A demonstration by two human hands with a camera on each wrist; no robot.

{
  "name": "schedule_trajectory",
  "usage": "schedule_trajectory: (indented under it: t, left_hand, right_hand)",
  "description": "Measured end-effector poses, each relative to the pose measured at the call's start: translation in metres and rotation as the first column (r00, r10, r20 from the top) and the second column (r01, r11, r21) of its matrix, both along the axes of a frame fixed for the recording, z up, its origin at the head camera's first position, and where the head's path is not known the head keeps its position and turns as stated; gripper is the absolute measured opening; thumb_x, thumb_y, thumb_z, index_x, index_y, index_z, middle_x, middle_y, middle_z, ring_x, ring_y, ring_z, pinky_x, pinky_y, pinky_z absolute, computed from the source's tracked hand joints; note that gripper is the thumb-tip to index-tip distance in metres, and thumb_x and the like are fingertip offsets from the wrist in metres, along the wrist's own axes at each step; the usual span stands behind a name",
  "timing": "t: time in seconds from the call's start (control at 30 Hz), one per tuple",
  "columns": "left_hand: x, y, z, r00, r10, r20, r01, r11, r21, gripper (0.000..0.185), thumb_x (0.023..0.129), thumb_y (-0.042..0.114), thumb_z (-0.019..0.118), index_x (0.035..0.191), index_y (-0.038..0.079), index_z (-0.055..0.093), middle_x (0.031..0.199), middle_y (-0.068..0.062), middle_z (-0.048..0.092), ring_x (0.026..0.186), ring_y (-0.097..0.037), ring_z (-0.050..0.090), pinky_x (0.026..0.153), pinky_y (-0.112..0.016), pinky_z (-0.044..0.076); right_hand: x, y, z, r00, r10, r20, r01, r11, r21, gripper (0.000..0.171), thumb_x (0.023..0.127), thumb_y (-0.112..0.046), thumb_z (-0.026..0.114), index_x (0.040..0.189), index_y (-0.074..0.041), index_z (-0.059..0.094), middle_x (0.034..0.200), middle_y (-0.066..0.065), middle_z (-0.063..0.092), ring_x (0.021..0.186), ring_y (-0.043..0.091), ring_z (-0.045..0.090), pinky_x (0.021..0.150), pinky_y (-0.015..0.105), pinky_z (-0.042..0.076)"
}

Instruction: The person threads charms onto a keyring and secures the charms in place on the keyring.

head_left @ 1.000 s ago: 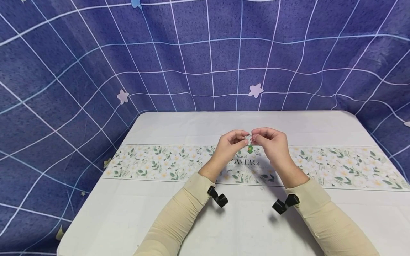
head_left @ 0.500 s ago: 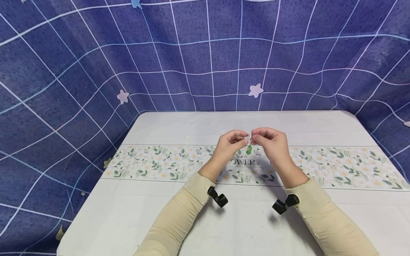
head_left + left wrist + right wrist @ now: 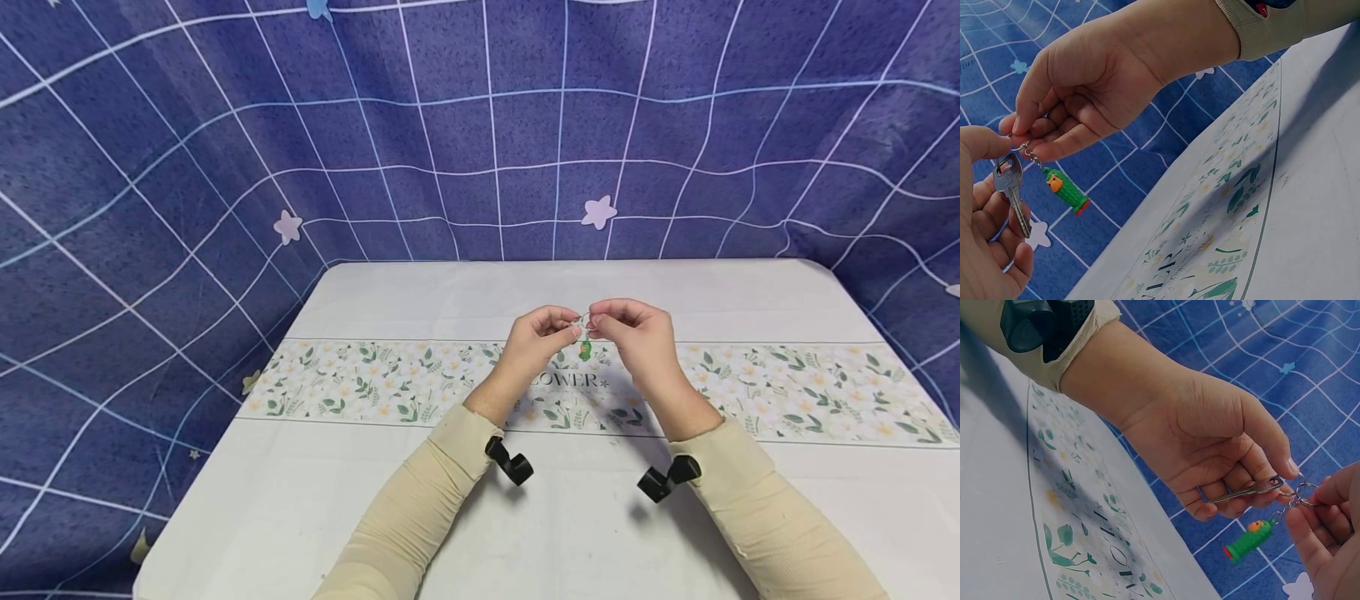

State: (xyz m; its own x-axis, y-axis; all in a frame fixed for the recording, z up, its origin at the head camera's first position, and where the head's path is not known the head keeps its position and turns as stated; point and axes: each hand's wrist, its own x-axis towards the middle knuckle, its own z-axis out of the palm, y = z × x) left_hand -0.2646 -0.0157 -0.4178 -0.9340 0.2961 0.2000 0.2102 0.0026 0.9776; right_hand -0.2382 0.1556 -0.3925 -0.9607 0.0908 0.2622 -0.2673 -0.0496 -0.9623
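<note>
Where the two hands meet above the surface [image 3: 450,517], the split ring [image 3: 1305,489] is largely hidden by fingertips, and from the head view it is too small to make out. The left hand [image 3: 538,336] is seen with thumb and forefinger pinching a silver key [image 3: 1011,190], its flat metal blade lying across the curled fingers in both wrist views. The right hand [image 3: 636,333] is seen pinching the ring, from which a short beaded chain [image 3: 1034,159] hangs. At the chain's end a green charm [image 3: 1066,189] dangles freely, touching neither hand; it is ribbed and roughly cylindrical, with an orange face and a red tip, and looks like moulded rubber or plastic. Whether the key's head is already threaded on the ring cannot be told. Both forearms are covered by beige knit sleeves [image 3: 420,508], each bearing a black camera mount [image 3: 510,463] at the wrist. The surface is covered by a smooth white cloth crossed by a floral band [image 3: 360,382] with partly hidden lettering. A blue grid-patterned fabric backdrop [image 3: 225,125], creased and star-dotted, is cut off at all edges.
</note>
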Motion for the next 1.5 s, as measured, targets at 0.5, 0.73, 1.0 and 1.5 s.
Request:
schedule_trajectory:
  t: [0.5, 0.73, 1.0, 1.5]
  left_hand:
    - [0.002, -0.001, 0.001, 1.000, -0.016, -0.020, 0.015, 1.000, -0.014, 0.022, 0.095, 0.010, 0.069, 0.115, 0.002, 0.069, 0.090, 0.004, 0.065, 0.083, -0.010, 0.060, 0.075, -0.023, 0.049]
    - [0.000, -0.002, 0.002, 0.999, -0.014, -0.032, 0.013, 1.000, -0.007, 0.023, 0.095, 0.013, 0.070, 0.115, 0.002, 0.069, 0.090, 0.004, 0.065, 0.083, -0.010, 0.060, 0.075, -0.023, 0.049]
    - [0.000, -0.003, 0.003, 0.999, -0.026, -0.046, 0.026, 1.000, 0.000, 0.023, 0.095, 0.013, 0.070, 0.115, 0.001, 0.069, 0.090, 0.003, 0.065, 0.082, -0.011, 0.059, 0.073, -0.023, 0.048]
    - [0.003, -0.002, 0.008, 0.997, -0.017, -0.079, 0.017, 1.000, 0.004, 0.022, 0.094, 0.006, 0.071, 0.114, -0.003, 0.068, 0.089, -0.002, 0.067, 0.076, -0.009, 0.056, 0.069, -0.021, 0.046]
  right_hand:
    - [0.000, -0.001, -0.002, 1.000, 0.008, 0.012, -0.008, 1.000, -0.016, 0.020, 0.094, 0.005, 0.062, 0.107, 0.020, 0.064, 0.084, 0.000, 0.070, 0.074, 0.011, 0.069, 0.075, 0.025, 0.060]
    - [-0.003, -0.001, -0.007, 0.998, 0.057, 0.001, -0.057, 0.998, -0.037, 0.023, 0.096, 0.004, 0.061, 0.111, 0.022, 0.061, 0.086, -0.001, 0.070, 0.079, 0.010, 0.069, 0.078, 0.026, 0.059]
    - [-0.004, -0.001, -0.012, 0.995, 0.104, -0.008, -0.104, 0.993, -0.048, 0.026, 0.097, 0.002, 0.062, 0.114, 0.021, 0.058, 0.089, -0.002, 0.069, 0.081, 0.010, 0.068, 0.079, 0.026, 0.059]
    - [-0.009, 0.002, -0.023, 0.984, 0.169, -0.053, -0.172, 0.984, -0.054, 0.026, 0.097, 0.007, 0.055, 0.119, 0.020, 0.055, 0.099, -0.001, 0.069, 0.094, 0.011, 0.067, 0.085, 0.024, 0.057]
